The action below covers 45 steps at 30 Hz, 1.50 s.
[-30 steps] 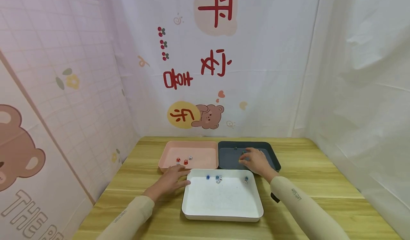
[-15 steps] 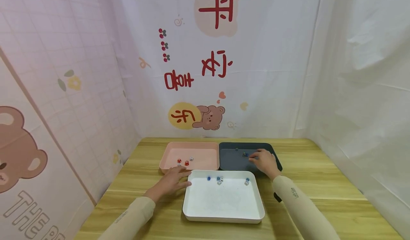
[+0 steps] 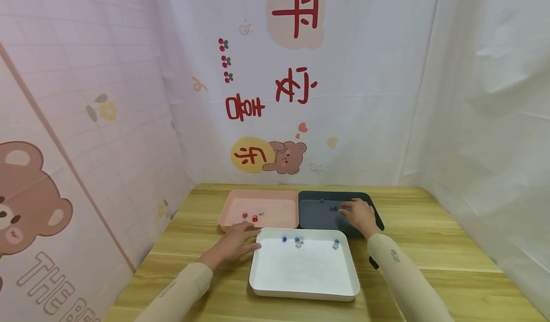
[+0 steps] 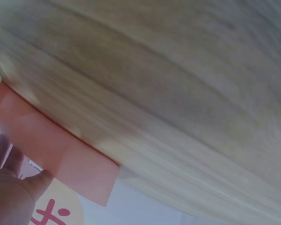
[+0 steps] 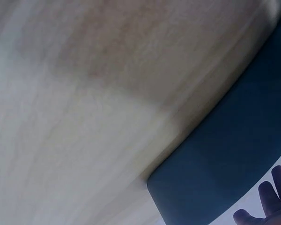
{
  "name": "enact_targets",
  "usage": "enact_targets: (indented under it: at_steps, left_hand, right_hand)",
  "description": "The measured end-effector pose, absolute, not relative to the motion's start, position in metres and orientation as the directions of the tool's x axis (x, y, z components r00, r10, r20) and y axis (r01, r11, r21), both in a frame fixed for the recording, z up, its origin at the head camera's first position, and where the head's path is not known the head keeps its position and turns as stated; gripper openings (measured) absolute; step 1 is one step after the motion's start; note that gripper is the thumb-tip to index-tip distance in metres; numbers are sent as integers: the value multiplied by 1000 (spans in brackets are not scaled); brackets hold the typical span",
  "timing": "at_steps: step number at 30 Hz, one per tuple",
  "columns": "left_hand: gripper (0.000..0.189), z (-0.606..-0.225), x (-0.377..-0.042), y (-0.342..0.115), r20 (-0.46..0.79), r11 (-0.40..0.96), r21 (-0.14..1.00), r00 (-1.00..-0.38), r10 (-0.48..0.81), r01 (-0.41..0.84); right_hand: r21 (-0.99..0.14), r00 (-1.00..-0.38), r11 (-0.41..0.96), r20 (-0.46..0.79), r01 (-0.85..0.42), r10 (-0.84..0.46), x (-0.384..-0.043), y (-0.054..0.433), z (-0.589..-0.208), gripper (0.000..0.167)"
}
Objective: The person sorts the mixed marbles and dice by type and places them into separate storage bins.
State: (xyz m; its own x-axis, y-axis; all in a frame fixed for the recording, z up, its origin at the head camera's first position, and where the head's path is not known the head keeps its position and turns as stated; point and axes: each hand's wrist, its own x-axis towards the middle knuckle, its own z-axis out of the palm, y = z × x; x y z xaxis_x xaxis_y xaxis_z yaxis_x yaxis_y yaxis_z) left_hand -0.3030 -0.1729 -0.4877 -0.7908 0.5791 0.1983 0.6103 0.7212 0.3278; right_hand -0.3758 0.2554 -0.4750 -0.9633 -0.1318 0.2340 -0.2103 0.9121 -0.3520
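My right hand (image 3: pixel 361 216) hovers over the dark blue-grey tray (image 3: pixel 311 217), fingers loosely bent and apart in the right wrist view. Just left of its fingertips lie a blue die (image 3: pixel 335 208) and a darker die (image 3: pixel 332 208); another dark die (image 3: pixel 322 201) sits farther back. My left hand (image 3: pixel 234 242) lies with spread fingers by the front rim of the pink tray (image 3: pixel 275 207) and the white tray's left corner. Red dice (image 3: pixel 255 218) and a whitish die (image 3: pixel 261 212) are in the pink tray. The white tray (image 3: pixel 305 291) holds a blue die (image 3: pixel 284 239) and several white and blue dice (image 3: pixel 298 243).
The pink and dark trays stand side by side at the back of the wooden table (image 3: pixel 412 245), with the white tray in front of them. Printed cloth (image 3: pixel 365 121) hangs behind and along both sides.
My right hand has drawn a little to the right within the dark tray. A blue die now shows beside the darker one where its fingertips were. The left hand stays in place.
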Motion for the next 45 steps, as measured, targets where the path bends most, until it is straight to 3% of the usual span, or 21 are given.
enact_targets:
  at_steps: [6, 16, 25, 31, 39, 45]
  left_hand:
    - [56, -486, -303, -172, 230, 706, 314, -772, 592, 635]
    - [55, -486, -308, -173, 192, 724, 327, -793, 578, 607]
    - [57, -483, -305, -175, 229, 710, 315, -776, 587, 630]
    - [56, -485, -305, -174, 190, 716, 343, -792, 580, 608]
    - [55, -486, -303, -173, 187, 723, 341, -797, 574, 601]
    - [55, -485, -301, -172, 200, 717, 342, -793, 576, 607]
  right_hand:
    - [-335, -956, 916, 262, -220, -133, -374, 260, -474, 30]
    - [-363, -940, 891, 297, -274, -168, -371, 263, -468, 28]
    - [-476, -924, 800, 294, -365, -247, -370, 259, -469, 32]
    - [-553, -921, 737, 238, -389, -307, -355, 257, -471, 31]
    - [-477, -861, 717, 286, -508, -420, -341, 257, -471, 15]
    - [-347, -829, 754, 278, -558, -485, -336, 254, -472, 11]
